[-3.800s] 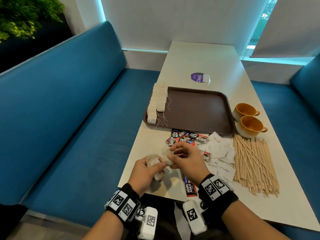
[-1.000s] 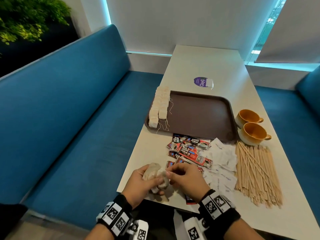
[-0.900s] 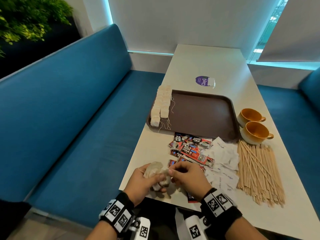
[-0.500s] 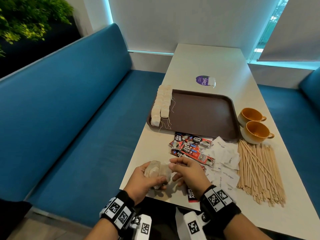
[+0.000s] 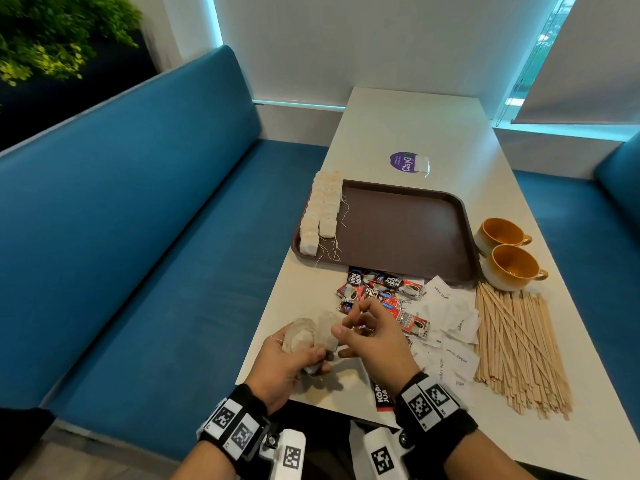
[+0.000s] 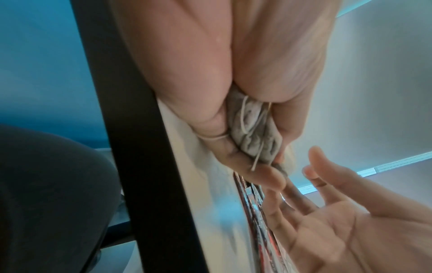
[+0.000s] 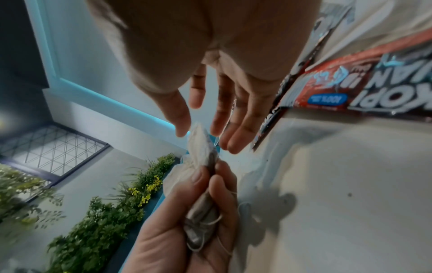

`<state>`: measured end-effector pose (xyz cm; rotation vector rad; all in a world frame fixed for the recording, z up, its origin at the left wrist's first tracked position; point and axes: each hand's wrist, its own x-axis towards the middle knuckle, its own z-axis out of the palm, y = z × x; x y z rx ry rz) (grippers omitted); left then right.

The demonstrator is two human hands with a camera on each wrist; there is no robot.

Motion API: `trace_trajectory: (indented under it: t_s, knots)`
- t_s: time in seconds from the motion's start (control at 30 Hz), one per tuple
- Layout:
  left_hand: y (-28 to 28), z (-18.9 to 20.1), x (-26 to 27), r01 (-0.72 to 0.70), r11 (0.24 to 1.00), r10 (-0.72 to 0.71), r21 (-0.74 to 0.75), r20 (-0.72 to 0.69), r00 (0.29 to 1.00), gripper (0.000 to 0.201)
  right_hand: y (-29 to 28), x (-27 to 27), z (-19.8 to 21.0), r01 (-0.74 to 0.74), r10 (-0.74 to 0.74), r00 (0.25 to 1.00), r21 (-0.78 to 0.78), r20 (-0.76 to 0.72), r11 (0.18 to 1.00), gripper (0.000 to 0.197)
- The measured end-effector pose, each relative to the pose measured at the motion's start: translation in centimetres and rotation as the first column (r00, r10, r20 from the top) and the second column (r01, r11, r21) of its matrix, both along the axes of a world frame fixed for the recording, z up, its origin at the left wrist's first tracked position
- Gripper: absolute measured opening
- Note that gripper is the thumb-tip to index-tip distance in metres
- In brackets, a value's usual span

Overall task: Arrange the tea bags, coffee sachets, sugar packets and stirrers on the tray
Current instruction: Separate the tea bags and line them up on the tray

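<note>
I'm seeing cool cyan daylight from the window point(image 5: 540, 46), soft shadows on the table point(image 5: 415, 123). Both wrist views smear and warp at the edges.

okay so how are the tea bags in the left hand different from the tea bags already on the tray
The tea bags in the left hand are a loose, crumpled bunch; the tea bags on the tray lie in two neat overlapping rows along its left edge. The held ones hang above the table's near edge, gripped by the left hand, while the ones on the tray rest untouched. The held bunch looks far smaller than the rows. Both are pale bags with thin white strings.
</note>
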<state>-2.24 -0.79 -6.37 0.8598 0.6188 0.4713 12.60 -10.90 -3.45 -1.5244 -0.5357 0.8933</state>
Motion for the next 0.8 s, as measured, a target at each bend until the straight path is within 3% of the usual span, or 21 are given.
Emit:
trace_trajectory:
  t_s: [0.13,0.23,0.4,0.57,0.7,0.8]
  knots:
    - [-0.1,0.1,0.3,-0.047,0.998,0.046,-0.042,-0.012,0.999,0.03,-0.2,-0.4,-0.5,-0.081,0.081,0.99,-0.005,0.115,0.997,0.018]
    - [0.1,-0.2,0.3,-0.067,0.997,0.065,-0.034,-0.058,0.996,0.046,0.0,-0.3,-0.8,-0.08,0.083,0.992,-0.036,0.094,0.996,0.018]
    - [0.8,-0.4,0.1,-0.051,0.991,0.049,-0.128,-0.015,0.999,0.046,1.3,1.0,-0.2,-0.053,0.06,0.991,-0.061,0.117,0.997,0.02]
    - [2.0,-0.9,-0.2,-0.015,0.966,0.043,-0.256,0.103,0.994,0.058,4.9,4.3,2.6,-0.041,0.054,0.977,-0.065,0.206,0.997,0.025]
    - [3.2,-1.3,0.2,-0.049,0.973,0.072,-0.227,0.093,0.993,0.049,9.4,8.3,3.4,-0.032,0.057,0.958,-0.094,0.282,0.995,0.026]
    - [3.8,-1.5,0.4,-0.053,0.975,0.071,-0.215,0.077,0.994,0.054,13.2,11.2,2.5,-0.03,0.072,0.944,-0.132,0.323,0.991,0.026]
